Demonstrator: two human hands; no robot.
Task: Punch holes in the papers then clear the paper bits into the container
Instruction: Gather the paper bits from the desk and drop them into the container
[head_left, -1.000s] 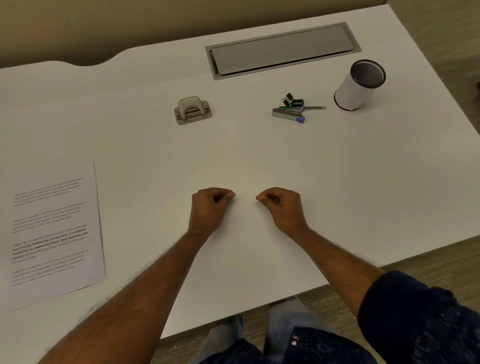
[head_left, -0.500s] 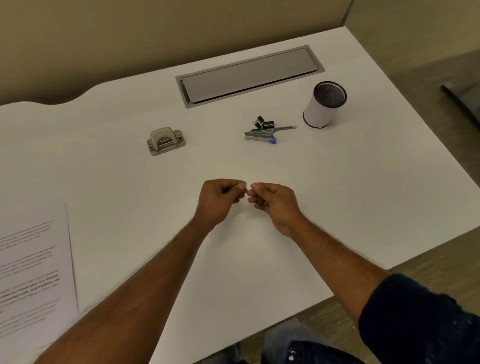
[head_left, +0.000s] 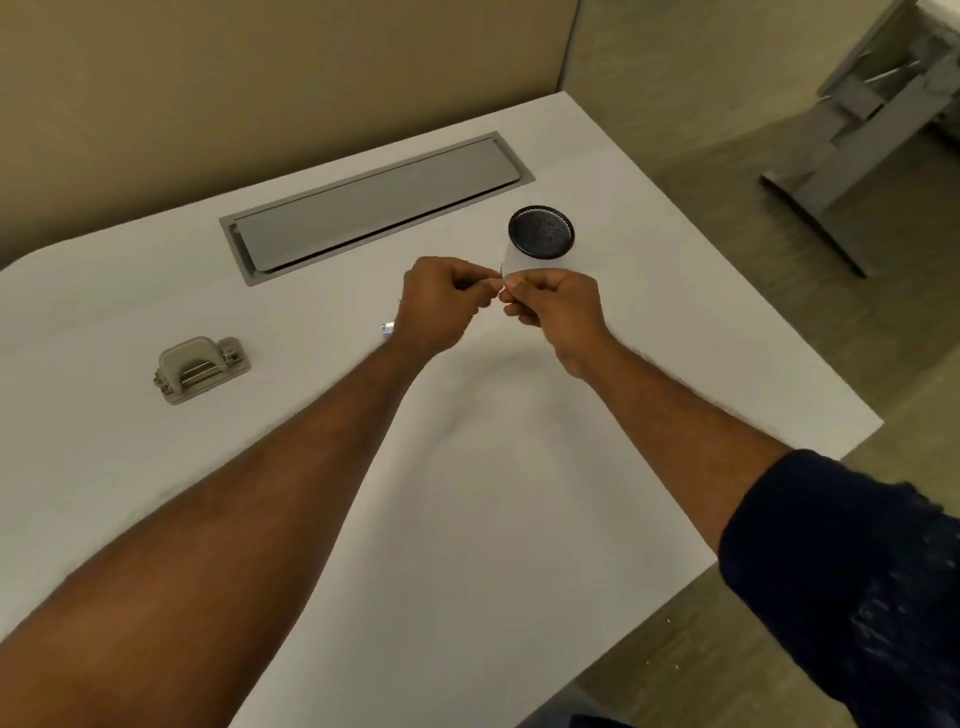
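- evidently to drop bits in, the left hand and right hand hovered just before the white cylindrical container with black mesh lining, fingers curled, tips pinched; what they held was too small to tell.
- that container stood upright, long axis vertical, mouth up to catch bits.
- the grey hole punch lay well left.

Matt white desk, brushed grey metal hatch, black mesh-lined container, dull grey hole punch.
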